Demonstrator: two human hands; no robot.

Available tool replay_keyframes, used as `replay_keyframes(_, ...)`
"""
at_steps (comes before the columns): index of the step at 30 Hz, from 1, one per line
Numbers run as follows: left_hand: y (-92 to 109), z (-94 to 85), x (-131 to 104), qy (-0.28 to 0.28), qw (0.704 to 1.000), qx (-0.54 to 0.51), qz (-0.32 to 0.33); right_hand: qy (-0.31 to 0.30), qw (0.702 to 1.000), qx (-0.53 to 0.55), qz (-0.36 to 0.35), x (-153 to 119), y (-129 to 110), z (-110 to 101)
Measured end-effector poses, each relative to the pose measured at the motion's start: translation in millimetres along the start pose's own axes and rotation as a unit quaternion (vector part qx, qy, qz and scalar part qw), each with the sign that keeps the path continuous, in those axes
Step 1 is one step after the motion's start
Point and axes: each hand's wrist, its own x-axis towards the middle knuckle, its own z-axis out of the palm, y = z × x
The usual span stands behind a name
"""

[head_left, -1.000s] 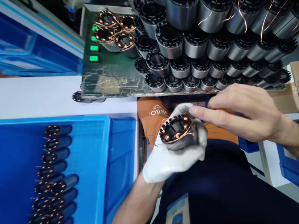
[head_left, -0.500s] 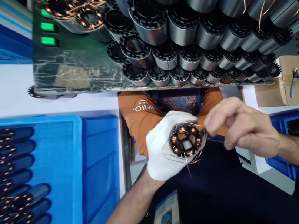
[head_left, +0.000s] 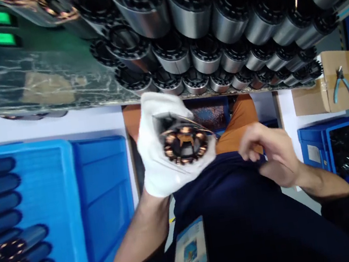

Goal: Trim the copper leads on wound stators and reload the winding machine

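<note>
My left hand wears a white glove and is closed around a motor stator. The stator's open end, ringed with copper windings, faces up toward me. A thin copper wire runs from it toward its right side. Bare and apart from the stator, my right hand hangs to the right with its fingers curled in. Those fingertips are blurred, and whatever may be between them cannot be made out.
Above stands a green bench crowded with upright metal stators, some trailing copper wires. At left, a blue crate holds wound stators. On the right are pliers on a cardboard box and a blue bin of black parts.
My left hand has moved left and slightly up with the stator. My right hand has come away from the stator's wire side. The whole view has shifted a little.
</note>
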Motion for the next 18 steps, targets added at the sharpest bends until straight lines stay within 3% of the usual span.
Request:
replay_keyframes(2,-1,1.5,-6,-0.055,0.996,-0.023,0.059,-0.038,0.995,0.038,0.084,13,-2,1)
replay_keyframes(3,1,2.9,-11,-0.08,0.994,-0.046,0.055,-0.052,0.991,0.069,0.105,17,0,3)
replay_keyframes(5,5,5.9,-22,-0.101,0.989,-0.106,0.01,-0.063,0.978,0.153,0.124,17,7,9)
replay_keyframes(7,10,10.0,-32,-0.103,0.971,-0.199,-0.085,-0.077,0.958,0.237,0.139,10,15,15)
replay_keyframes(9,13,16.6,-38,-0.101,0.919,-0.326,-0.198,-0.085,0.949,0.265,0.147,0,22,17)
replay_keyframes(11,17,25.5,-40,-0.099,0.846,-0.434,-0.292,-0.088,0.962,0.218,0.14,-5,23,12)
replay_keyframes(14,22,37.6,-36,-0.084,0.773,-0.528,-0.341,-0.111,0.987,0.07,0.092,0,14,-1)
replay_keyframes(16,25,41.6,-31,-0.067,0.772,-0.526,-0.35,-0.111,0.993,-0.024,0.025,8,6,-8)
replay_keyframes(18,24,42.2,-27,-0.043,0.82,-0.442,-0.361,-0.084,0.993,-0.072,-0.044,16,0,-11)
